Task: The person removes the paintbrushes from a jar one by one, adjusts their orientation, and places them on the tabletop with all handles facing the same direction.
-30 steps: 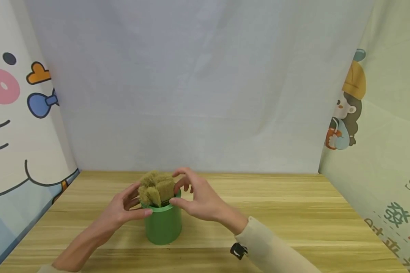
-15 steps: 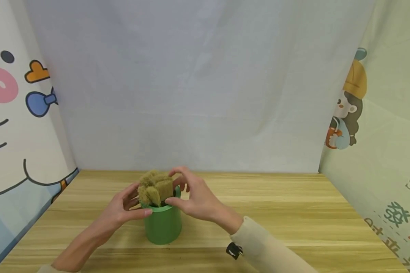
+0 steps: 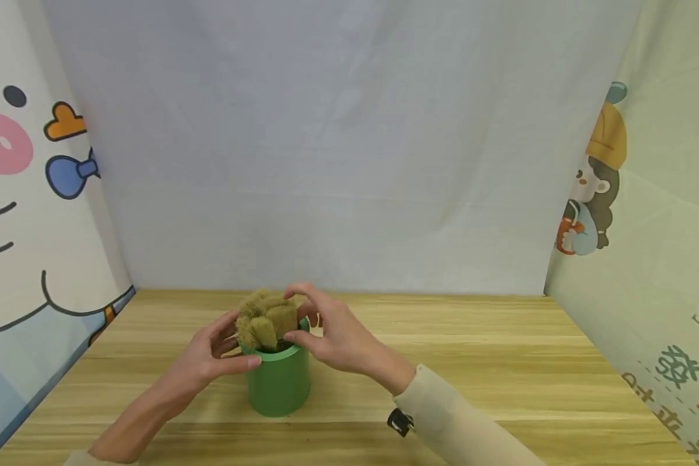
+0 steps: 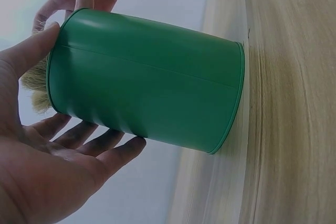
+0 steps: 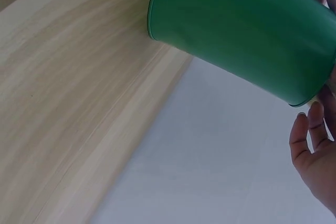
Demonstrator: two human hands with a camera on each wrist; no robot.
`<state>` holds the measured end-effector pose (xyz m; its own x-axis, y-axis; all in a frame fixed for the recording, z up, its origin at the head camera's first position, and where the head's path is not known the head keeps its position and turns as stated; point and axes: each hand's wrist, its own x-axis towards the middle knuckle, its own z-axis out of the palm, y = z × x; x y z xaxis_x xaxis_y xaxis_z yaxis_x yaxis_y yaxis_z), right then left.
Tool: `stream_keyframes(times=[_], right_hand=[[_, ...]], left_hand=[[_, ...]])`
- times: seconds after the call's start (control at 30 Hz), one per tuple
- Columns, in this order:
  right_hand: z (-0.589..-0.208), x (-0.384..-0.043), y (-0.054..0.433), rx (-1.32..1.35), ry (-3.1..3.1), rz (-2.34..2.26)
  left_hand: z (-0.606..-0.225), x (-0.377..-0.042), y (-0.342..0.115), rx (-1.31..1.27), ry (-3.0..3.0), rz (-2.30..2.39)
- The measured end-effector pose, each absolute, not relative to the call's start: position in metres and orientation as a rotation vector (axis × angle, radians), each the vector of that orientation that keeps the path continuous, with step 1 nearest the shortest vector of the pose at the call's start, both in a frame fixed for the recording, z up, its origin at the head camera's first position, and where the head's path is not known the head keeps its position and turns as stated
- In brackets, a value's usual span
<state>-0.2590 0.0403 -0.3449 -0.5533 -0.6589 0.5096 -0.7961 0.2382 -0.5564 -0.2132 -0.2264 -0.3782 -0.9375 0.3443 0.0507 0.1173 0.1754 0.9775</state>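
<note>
A green cylindrical pot (image 3: pixel 279 385) stands upright on the wooden table, left of centre in the head view. Several brushes with tan bristles (image 3: pixel 256 310) are in it, bristle ends up; their handles are hidden inside. My left hand (image 3: pixel 206 359) holds the pot near its top, thumb at the front rim and fingers around the left side, as the left wrist view of the hand (image 4: pixel 58 156) also shows. At the right side of the rim, my right hand (image 3: pixel 340 336) pinches the rightmost brush (image 3: pixel 282 320) between thumb and index finger, low on its bristles.
The wooden table (image 3: pixel 472 362) reaches back to a pale hanging cloth (image 3: pixel 338 162). Cartoon-printed cloths hang on the left (image 3: pixel 11 226) and on the right (image 3: pixel 646 226). A small black clip-like piece (image 3: pixel 400 422) sits beside the right sleeve (image 3: pixel 448 414).
My right hand has shifted slightly left, its thumb and index finger closing in on the rightmost brush, which has tilted a little. The left hand and the pot stay in place.
</note>
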Motion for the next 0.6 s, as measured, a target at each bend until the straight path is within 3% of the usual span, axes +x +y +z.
stream_keyframes(times=[0.6], right_hand=[[-0.331, -0.267, 0.046, 1.431, -2.202, 1.169]], left_hand=[[-0.38, -0.213, -0.226, 0.52, 2.226, 1.911]])
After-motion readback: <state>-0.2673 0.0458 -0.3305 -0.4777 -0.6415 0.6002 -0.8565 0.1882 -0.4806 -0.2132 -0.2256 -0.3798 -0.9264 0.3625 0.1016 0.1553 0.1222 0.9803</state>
